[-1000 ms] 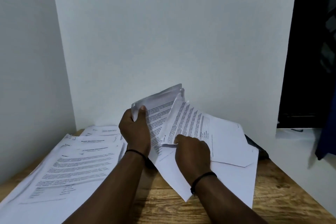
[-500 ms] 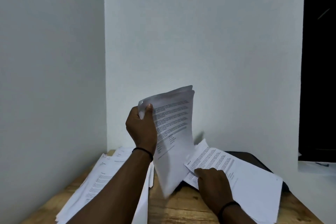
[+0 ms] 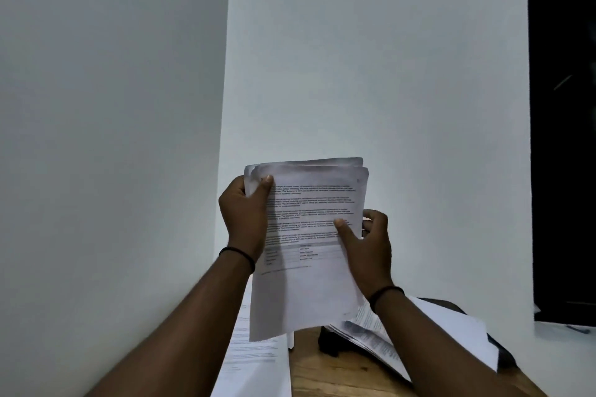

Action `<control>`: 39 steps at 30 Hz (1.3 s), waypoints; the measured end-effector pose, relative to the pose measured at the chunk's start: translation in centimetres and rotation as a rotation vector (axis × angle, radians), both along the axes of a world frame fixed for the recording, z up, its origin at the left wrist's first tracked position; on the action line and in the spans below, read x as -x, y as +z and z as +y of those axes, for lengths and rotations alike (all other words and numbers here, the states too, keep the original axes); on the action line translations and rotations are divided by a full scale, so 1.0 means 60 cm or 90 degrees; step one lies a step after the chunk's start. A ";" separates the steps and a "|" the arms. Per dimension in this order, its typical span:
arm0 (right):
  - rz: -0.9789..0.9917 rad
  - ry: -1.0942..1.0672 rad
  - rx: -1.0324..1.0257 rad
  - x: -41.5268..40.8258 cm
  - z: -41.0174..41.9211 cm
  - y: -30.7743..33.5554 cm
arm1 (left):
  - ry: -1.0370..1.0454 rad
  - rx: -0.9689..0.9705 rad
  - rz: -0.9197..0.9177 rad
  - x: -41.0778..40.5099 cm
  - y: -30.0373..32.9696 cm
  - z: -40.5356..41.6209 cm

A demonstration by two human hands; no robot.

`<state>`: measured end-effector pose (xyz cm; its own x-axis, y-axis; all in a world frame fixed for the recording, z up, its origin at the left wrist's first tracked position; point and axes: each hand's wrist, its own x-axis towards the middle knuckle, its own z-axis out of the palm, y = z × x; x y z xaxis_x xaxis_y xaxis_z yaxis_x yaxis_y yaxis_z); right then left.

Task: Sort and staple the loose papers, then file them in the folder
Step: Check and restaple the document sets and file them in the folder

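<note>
I hold a sheaf of printed papers (image 3: 306, 251) upright in front of the white wall, above the wooden table. My left hand (image 3: 246, 216) grips its upper left corner, thumb on the front page. My right hand (image 3: 364, 245) pinches the right edge, thumb across the text and fingers behind. More loose papers (image 3: 451, 329) lie on a dark folder (image 3: 503, 354) at the right. Another spread of printed sheets (image 3: 254, 361) lies on the table at the lower left. No stapler is visible.
The wooden table (image 3: 335, 374) shows between the two paper piles. White walls meet in a corner behind the sheaf. A dark opening (image 3: 564, 138) and a white ledge (image 3: 564, 332) are at the far right.
My right hand has let go of the sheet on the folder and risen to take the sheaf's right edge. The sheaf is higher and squarer to me; the view has tilted upward.
</note>
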<state>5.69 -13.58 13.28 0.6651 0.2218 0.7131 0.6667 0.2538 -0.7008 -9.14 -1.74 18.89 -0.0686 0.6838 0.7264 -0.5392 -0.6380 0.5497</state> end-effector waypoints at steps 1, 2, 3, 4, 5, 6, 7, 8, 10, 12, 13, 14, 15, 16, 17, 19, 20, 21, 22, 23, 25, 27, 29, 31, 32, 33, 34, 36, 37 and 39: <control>0.016 -0.003 -0.016 0.002 -0.003 0.012 | -0.004 0.002 0.005 0.010 0.005 -0.001; 0.022 -0.013 -0.034 0.003 -0.007 0.020 | -0.005 0.001 0.011 0.021 0.010 -0.004; 0.025 -0.025 -0.051 0.003 -0.010 0.026 | -0.010 0.008 0.012 0.028 0.013 -0.005; 0.034 -0.032 -0.068 0.010 -0.014 0.033 | -0.029 0.019 0.008 0.039 0.015 -0.008; 0.045 -0.033 -0.082 0.014 -0.017 0.039 | -0.056 0.035 0.004 0.047 0.016 -0.009; 0.057 -0.034 -0.091 0.024 -0.022 0.045 | -0.085 0.047 0.004 0.057 0.015 -0.013; 0.068 -0.035 -0.101 0.030 -0.025 0.050 | -0.110 0.055 0.013 0.061 0.012 -0.014; 0.078 -0.037 -0.110 0.037 -0.029 0.055 | -0.123 0.059 0.029 0.065 0.008 -0.015; 0.092 -0.043 -0.126 0.054 -0.035 0.068 | -0.125 0.065 0.056 0.071 -0.001 -0.018; 0.087 -0.053 -0.132 0.063 -0.040 0.081 | -0.123 0.070 0.075 0.070 -0.008 -0.020; 0.081 -0.058 -0.129 0.064 -0.041 0.085 | -0.129 0.073 0.081 0.067 -0.011 -0.020; 0.073 -0.064 -0.121 0.064 -0.044 0.091 | -0.135 0.073 0.086 0.065 -0.010 -0.023; 0.066 -0.070 -0.113 0.063 -0.045 0.095 | -0.139 0.072 0.093 0.062 -0.010 -0.024; 0.060 -0.074 -0.103 0.061 -0.047 0.096 | -0.139 0.070 0.098 0.059 -0.011 -0.026; 0.048 -0.073 -0.098 0.061 -0.049 0.096 | -0.138 0.067 0.100 0.056 -0.011 -0.027; 0.021 -0.053 -0.093 0.062 -0.057 0.086 | -0.126 0.073 0.099 0.049 -0.014 -0.030; 0.010 -0.034 -0.092 0.065 -0.061 0.083 | -0.113 0.078 0.096 0.048 -0.012 -0.032; 0.005 -0.017 -0.084 0.063 -0.067 0.073 | -0.104 0.084 0.099 0.045 -0.015 -0.034; 0.004 -0.012 -0.071 0.062 -0.069 0.068 | -0.100 0.087 0.104 0.046 -0.014 -0.034; 0.009 -0.018 -0.051 0.059 -0.072 0.064 | -0.105 0.088 0.112 0.045 -0.015 -0.034; 0.034 -0.044 -0.035 0.049 -0.076 0.057 | -0.134 0.093 0.131 0.045 -0.018 -0.033; 0.054 -0.054 -0.049 0.041 -0.081 0.056 | -0.166 0.109 0.151 0.044 -0.022 -0.033; 0.073 -0.054 -0.056 0.034 -0.086 0.057 | -0.194 0.133 0.155 0.040 -0.025 -0.034; 0.080 -0.060 -0.051 0.030 -0.089 0.058 | -0.191 0.145 0.163 0.036 -0.026 -0.038; 0.073 -0.069 -0.042 0.029 -0.093 0.060 | -0.178 0.148 0.164 0.034 -0.025 -0.039; 0.063 -0.082 -0.026 0.029 -0.096 0.061 | -0.163 0.147 0.163 0.034 -0.026 -0.037; 0.053 -0.106 -0.004 0.028 -0.102 0.064 | -0.149 0.145 0.160 0.035 -0.024 -0.036; 0.041 -0.197 0.059 0.025 -0.116 0.068 | -0.127 0.139 0.152 0.042 -0.020 -0.034; 0.034 -0.258 0.094 0.019 -0.124 0.068 | -0.117 0.136 0.153 0.044 -0.016 -0.033; 0.007 -0.367 0.162 0.005 -0.139 0.065 | -0.122 0.127 0.141 0.054 -0.004 -0.034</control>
